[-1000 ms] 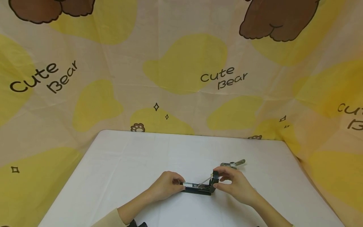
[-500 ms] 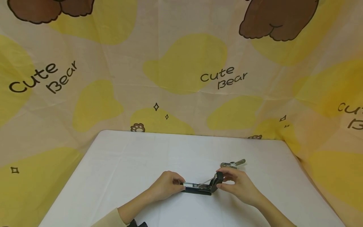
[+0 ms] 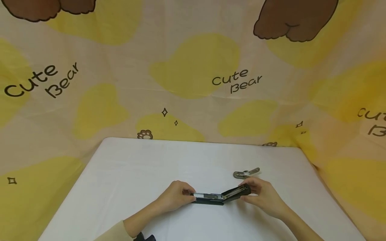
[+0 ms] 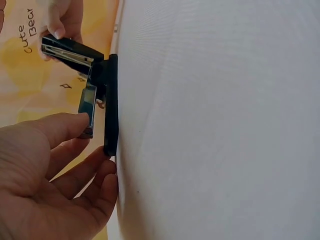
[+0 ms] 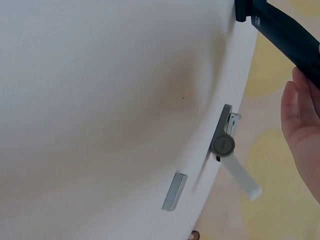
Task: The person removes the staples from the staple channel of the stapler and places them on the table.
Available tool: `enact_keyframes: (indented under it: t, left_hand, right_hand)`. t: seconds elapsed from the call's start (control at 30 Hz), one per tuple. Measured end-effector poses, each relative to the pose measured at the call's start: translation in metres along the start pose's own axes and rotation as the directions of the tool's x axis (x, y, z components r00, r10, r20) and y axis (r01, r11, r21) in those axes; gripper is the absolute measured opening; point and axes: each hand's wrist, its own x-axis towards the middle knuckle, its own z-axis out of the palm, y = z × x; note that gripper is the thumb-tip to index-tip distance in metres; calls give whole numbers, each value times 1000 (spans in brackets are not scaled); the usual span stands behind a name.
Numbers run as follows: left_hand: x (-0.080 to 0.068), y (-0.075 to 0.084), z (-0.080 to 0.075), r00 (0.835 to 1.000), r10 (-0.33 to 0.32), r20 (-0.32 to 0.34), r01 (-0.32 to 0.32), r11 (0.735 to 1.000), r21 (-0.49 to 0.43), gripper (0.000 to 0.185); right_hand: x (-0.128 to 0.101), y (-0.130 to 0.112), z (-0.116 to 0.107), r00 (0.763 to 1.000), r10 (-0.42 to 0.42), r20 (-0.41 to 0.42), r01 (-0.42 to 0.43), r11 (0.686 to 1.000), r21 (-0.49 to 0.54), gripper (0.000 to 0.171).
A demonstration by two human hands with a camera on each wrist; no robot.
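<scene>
A black stapler lies on the white table, hinged wide apart. My left hand pinches the silvery end of its magazine between thumb and fingers, with other fingertips by the end of the base. With thumb and fingers, my right hand grips the top cover, which slants up and away to the right of the hinge. The cover's inner side faces up and shows a metal rail. In the right wrist view, the outside of the cover shows.
Behind the right hand lies a smaller grey stapler, its light arm swung out. A short strip of staples rests on the table near it. A printed cloth hangs past the table's far edge.
My right hand has swung the stapler's cover from nearly upright back and down to the right. The left hand keeps its place on the magazine end.
</scene>
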Motion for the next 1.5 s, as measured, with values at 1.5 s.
enact_keyframes:
  t: [1.5]
  left_hand:
    - [1,6,0,1000,-17,0,17,1000,15,16]
  right_hand:
    - [-4,19,-12,990,125,66,-121,991,-55,45]
